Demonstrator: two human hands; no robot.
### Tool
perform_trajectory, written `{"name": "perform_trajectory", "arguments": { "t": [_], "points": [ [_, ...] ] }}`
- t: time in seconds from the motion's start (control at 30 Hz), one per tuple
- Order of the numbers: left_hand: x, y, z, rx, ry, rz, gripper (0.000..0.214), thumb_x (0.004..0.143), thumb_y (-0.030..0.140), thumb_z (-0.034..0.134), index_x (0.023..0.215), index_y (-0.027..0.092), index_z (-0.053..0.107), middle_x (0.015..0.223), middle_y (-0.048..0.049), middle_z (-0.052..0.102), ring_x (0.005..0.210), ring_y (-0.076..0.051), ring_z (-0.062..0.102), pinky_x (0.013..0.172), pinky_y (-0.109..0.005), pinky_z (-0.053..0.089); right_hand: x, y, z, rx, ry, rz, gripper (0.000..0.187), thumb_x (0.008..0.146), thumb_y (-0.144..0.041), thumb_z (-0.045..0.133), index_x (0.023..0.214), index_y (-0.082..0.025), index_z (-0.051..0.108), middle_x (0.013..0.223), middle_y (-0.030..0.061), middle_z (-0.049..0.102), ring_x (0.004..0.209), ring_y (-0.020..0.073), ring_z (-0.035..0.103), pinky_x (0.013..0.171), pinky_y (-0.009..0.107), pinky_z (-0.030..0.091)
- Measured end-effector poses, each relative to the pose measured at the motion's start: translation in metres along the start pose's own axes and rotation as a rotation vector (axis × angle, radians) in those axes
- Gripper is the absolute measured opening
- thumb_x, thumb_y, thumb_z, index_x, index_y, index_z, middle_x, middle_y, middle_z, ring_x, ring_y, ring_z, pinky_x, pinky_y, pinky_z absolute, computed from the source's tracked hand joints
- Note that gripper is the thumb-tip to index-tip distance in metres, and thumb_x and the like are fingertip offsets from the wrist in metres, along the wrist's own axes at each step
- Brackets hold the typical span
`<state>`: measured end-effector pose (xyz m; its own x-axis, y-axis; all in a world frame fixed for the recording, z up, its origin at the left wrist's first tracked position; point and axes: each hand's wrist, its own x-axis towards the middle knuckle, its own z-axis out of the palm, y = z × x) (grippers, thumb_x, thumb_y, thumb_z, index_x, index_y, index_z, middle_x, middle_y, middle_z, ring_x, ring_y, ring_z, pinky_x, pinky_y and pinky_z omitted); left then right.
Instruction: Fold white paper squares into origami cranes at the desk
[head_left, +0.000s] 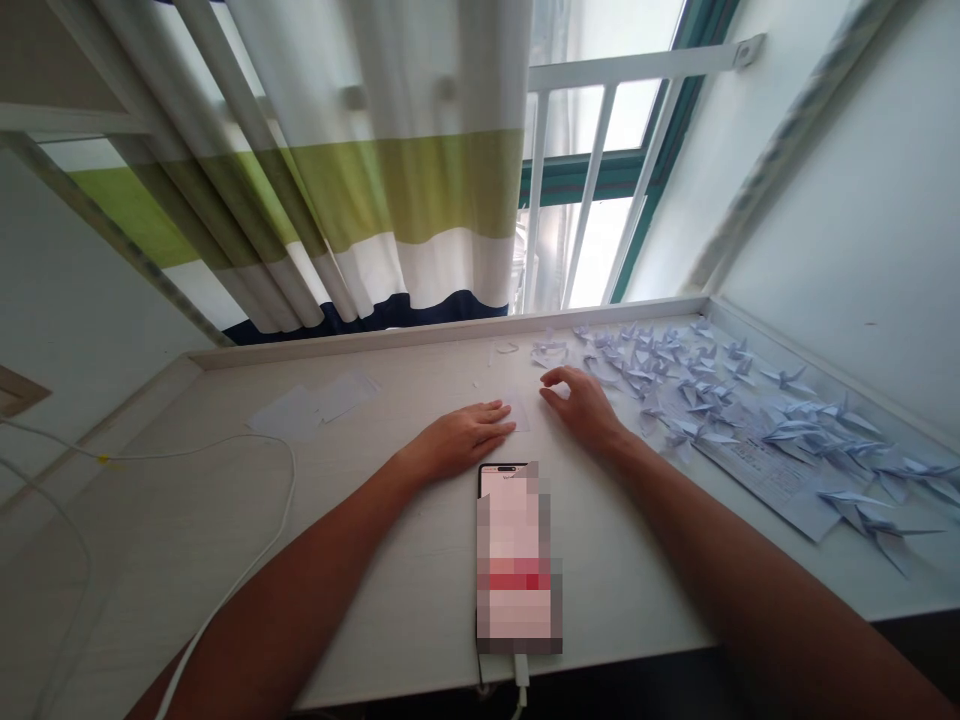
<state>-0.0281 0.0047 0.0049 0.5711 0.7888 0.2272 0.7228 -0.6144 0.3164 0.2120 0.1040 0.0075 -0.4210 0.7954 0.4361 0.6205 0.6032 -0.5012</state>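
The left hand (474, 432) lies flat, fingertips on the paper sheet (521, 413), at twelve o'clock from the phone (517, 560); easing off could let it slip. The right hand (586, 405) is curled, gripping what I can't tell; swinging toward three o'clock could crush the folded cranes (643, 372).

Phone (517, 560) lies by the desk's (420, 600) near edge, white plug (521, 670) in its near end; screen pixelated. White cable (291, 490) with yellow tag (111, 461) loops across the left side. Past the far edge: green-banded curtain (420, 190), white railing (630, 70), teal window frame (619, 170).
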Motion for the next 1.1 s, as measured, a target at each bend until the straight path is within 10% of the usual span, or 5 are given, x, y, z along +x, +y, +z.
{"name": "perform_trajectory", "arguments": {
  "t": [0.3,1.1],
  "points": [
    [-0.001,0.0,-0.002,-0.052,-0.019,-0.073,0.045,0.104,0.039,0.043,0.145,0.024,0.057,0.158,-0.0042,0.046,0.15,-0.018,0.038,0.125,-0.039,0.033,-0.011,-0.013,-0.016,0.138,-0.381,-0.232,0.025,0.087,-0.031,0.071,0.11,-0.026,0.078,0.111,0.0082,0.073,0.106,0.0272,0.067,0.099,0.043,0.051],
    [-0.001,0.001,0.0,0.035,-0.023,-0.034,0.043,0.106,0.037,0.041,0.145,0.027,0.056,0.161,-0.003,0.041,0.151,-0.019,0.036,0.126,-0.038,0.031,-0.009,-0.017,-0.005,-0.006,-0.375,-0.317,0.016,0.097,-0.019,0.057,0.093,-0.021,0.073,0.098,0.009,0.07,0.094,0.024,0.062,0.088,0.039,0.048]
  ]
}}
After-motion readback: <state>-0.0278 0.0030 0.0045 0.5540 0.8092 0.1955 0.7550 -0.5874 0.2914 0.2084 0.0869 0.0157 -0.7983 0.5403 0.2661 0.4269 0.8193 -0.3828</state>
